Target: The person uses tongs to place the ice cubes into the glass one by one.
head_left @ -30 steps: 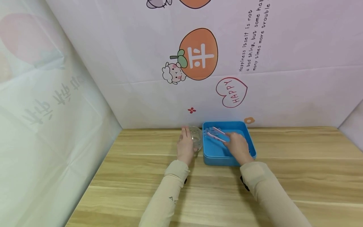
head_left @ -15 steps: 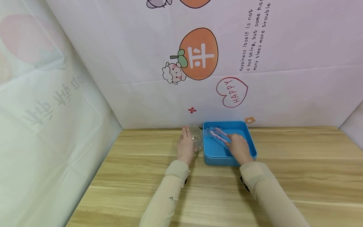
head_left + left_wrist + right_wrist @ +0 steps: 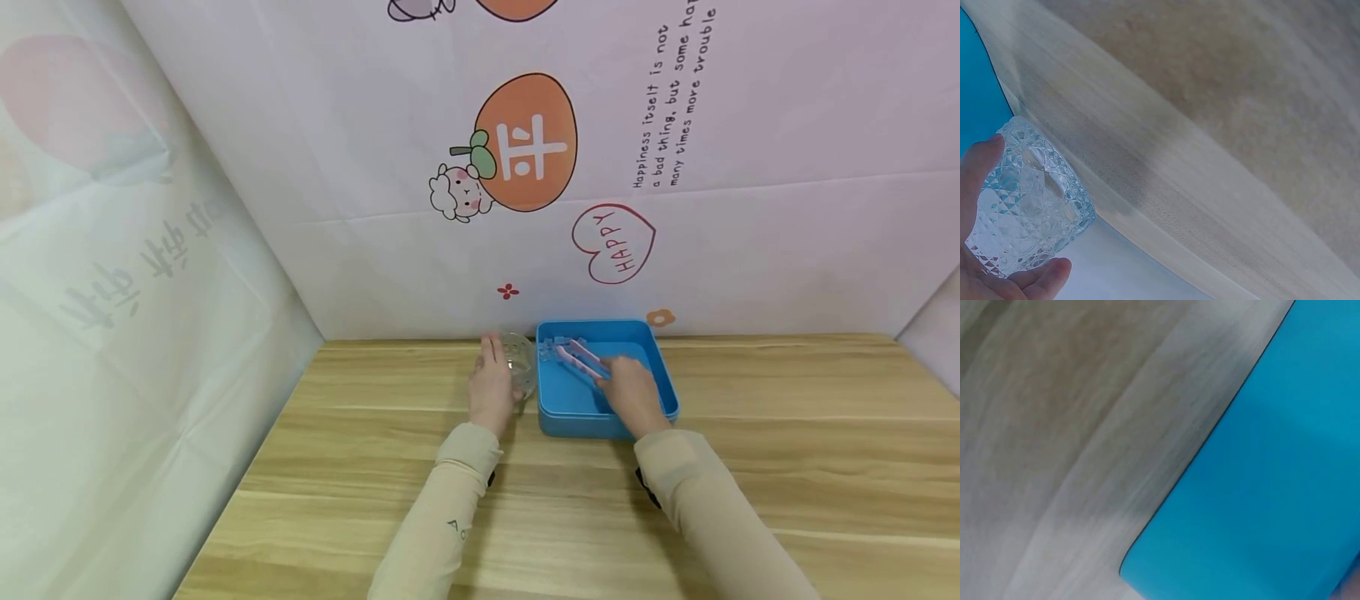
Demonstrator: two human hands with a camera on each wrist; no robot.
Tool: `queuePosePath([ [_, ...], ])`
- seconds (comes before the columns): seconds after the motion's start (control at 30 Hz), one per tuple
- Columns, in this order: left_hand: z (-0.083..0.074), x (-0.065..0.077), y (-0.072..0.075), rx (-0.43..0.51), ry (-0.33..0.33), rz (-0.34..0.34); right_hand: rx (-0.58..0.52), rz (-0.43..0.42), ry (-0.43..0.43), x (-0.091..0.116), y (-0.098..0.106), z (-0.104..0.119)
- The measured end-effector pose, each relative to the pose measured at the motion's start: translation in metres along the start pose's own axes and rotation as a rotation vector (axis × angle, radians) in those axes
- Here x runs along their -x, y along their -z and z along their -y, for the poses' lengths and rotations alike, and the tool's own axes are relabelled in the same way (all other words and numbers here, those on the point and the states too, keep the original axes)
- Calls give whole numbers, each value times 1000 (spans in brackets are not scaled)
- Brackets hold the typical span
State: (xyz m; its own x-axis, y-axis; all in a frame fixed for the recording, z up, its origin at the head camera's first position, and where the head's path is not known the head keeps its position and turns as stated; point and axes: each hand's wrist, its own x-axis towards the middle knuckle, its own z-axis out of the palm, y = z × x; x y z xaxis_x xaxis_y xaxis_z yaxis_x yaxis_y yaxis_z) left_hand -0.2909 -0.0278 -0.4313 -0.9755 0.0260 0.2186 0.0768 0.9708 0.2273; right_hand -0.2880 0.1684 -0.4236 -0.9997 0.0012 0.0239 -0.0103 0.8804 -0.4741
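Note:
My left hand (image 3: 491, 387) holds a clear glass cup (image 3: 521, 363) on the table beside the box's left wall. In the left wrist view the thumb and fingers lie around its diamond-cut glass side. My right hand (image 3: 632, 390) reaches into a blue box (image 3: 558, 424) and grips pink tongs (image 3: 581, 364). The tongs' tips point to the box's far left corner, among several clear, ice-like cubes (image 3: 547, 350). Whether the tips pinch a cube, I cannot tell. The right wrist view shows mostly the box's outer wall (image 3: 1254, 500).
The wooden table (image 3: 375, 467) meets a printed white cloth backdrop (image 3: 405, 275) just behind the box and cup. Another cloth wall (image 3: 150, 333) stands along the left side. Bare wood stretches left and right of the hands.
The tongs have shifted slightly to the right, and their tips sit lower among the cubes and a little differently angled. My left hand and the cup have stayed in place.

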Motion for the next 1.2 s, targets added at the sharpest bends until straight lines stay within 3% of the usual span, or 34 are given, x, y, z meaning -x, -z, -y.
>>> queuePosePath([
  [1.2, 2, -1, -2, -36, -8, 4, 22, -23, -4, -3, -5, -4],
])
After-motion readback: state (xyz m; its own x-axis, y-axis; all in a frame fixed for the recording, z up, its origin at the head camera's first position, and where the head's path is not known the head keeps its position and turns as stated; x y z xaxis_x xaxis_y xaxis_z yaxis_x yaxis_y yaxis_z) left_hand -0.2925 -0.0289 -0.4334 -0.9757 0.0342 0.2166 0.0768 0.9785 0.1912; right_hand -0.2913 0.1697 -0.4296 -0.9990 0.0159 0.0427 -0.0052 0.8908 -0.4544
